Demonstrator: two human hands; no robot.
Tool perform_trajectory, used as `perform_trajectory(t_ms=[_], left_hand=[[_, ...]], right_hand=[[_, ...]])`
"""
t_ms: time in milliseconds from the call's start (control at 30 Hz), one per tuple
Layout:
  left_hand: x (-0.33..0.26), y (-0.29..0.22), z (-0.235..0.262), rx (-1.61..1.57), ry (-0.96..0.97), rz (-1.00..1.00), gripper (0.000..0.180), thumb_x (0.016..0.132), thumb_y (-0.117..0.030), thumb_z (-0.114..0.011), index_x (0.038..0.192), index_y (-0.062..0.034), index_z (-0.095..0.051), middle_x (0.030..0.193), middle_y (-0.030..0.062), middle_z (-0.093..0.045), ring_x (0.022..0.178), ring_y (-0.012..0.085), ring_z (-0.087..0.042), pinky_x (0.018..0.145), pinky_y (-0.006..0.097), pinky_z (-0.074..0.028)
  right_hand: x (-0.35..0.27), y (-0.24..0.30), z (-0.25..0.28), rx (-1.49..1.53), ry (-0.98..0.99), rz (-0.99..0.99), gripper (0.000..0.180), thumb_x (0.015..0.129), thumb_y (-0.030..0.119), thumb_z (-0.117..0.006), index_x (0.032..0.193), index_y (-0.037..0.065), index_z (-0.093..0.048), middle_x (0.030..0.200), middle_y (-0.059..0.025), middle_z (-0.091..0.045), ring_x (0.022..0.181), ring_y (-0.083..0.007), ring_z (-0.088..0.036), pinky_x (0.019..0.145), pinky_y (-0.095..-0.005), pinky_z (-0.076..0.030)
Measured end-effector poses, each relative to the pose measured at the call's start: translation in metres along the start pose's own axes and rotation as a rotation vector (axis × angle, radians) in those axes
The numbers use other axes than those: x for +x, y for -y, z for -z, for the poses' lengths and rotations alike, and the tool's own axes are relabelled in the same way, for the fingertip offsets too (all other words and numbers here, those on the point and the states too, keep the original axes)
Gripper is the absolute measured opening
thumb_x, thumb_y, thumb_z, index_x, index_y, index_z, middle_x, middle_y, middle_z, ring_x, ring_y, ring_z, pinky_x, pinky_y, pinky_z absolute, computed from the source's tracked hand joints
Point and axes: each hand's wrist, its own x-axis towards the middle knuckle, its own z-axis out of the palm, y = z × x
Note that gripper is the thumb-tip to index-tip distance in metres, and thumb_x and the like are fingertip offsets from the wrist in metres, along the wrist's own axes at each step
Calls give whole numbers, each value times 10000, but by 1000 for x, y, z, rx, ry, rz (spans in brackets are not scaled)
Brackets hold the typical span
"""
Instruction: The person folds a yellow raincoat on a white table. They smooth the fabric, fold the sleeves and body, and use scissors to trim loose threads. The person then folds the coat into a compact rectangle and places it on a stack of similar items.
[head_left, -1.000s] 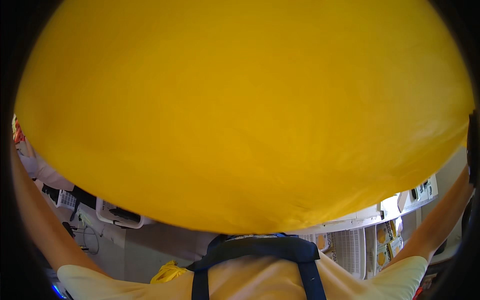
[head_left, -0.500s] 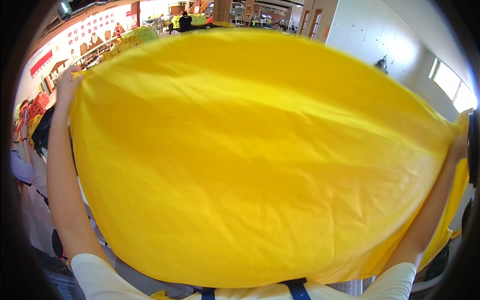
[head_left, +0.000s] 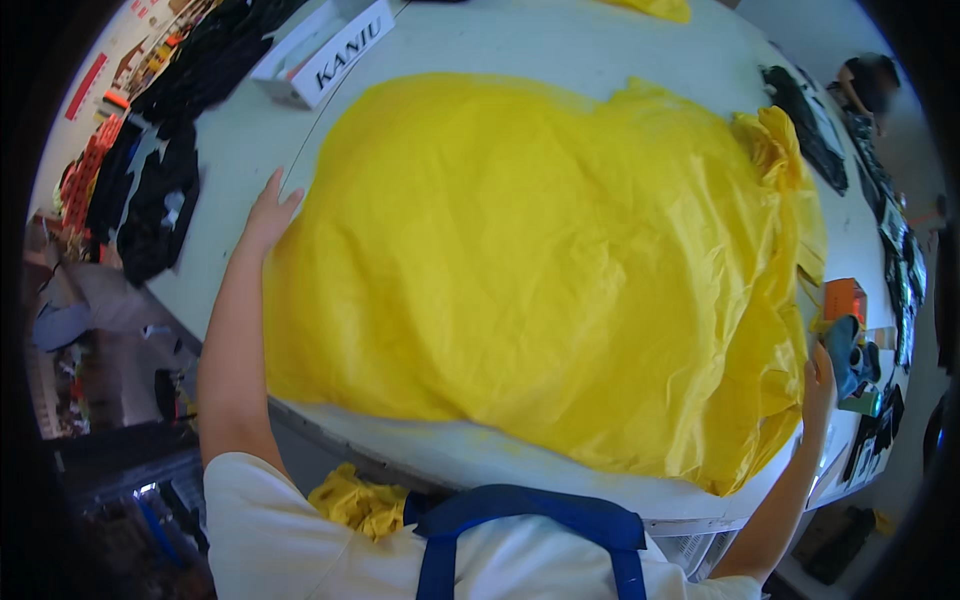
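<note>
A wide sheet of yellow fabric [head_left: 500,270] lies spread over the pale table, billowed and creased, its right side bunched into folds. At its left edge is my left hand [head_left: 270,215], open, with thumb and fingers apart and nothing held. My right hand [head_left: 820,375] is beside the fabric's right edge, fingers pointing away from me; it looks open and no cloth shows in it. A crumpled piece of yellow cloth [head_left: 362,502] hangs near my waist, by the blue straps of my apron [head_left: 530,510].
A white open box [head_left: 330,50] stands on the table [head_left: 420,35] at the far left, near dark garments [head_left: 160,200]. On the right are an orange box [head_left: 845,298], a blue-grey object [head_left: 848,355] and more dark clothing [head_left: 808,125]. Another person [head_left: 870,85] is at the far right.
The yellow fabric, held up stretched between both hands before, has come down onto the table. Both hands have lowered and let go of it. The view has tilted downward.
</note>
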Motion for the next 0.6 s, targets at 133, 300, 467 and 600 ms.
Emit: perform_trajectory(t_ms=[133, 300, 467, 600], left_hand=[[-140, 71, 11, -413, 215, 676, 721, 922, -488, -539, 1462, -80, -291, 1402, 134, -446, 1262, 248, -445, 1010, 355, -377], [-224, 179, -10, -976, 459, 457, 575, 903, -453, -593, 1313, -68, -474, 1160, 38, -606, 1014, 177, -576, 876, 334, -451], [-260, 213, 5, -636, 303, 659, 250, 903, -319, -616, 1065, -137, -559, 975, -15, -574, 906, 138, -550, 768, 317, -467], [-228, 184, 16, -718, 239, 567, 125, 919, -238, -592, 1013, -176, -538, 910, -32, -540, 862, 121, -519, 727, 312, -461]], right_hand=[[-137, -107, 11, -56, -100, -426, 559, 960, 365, -523, 1397, 41, -397, 1423, -161, -421, 1305, -293, -403, 1065, -364, -326], [-266, -142, -9, 708, 143, -987, 763, 873, 633, -476, 1486, 245, -239, 1522, -70, -287, 1345, -317, -315, 984, -522, -281], [-258, -76, -58, 785, -16, -1074, 777, 899, 349, -622, 1493, 218, -140, 1351, -56, -472, 1077, -237, -533, 850, -348, -403], [-232, -149, -81, 587, -114, -826, 323, 918, 229, -600, 1206, 99, -530, 989, -19, -598, 814, -110, -536, 713, -244, -437]])
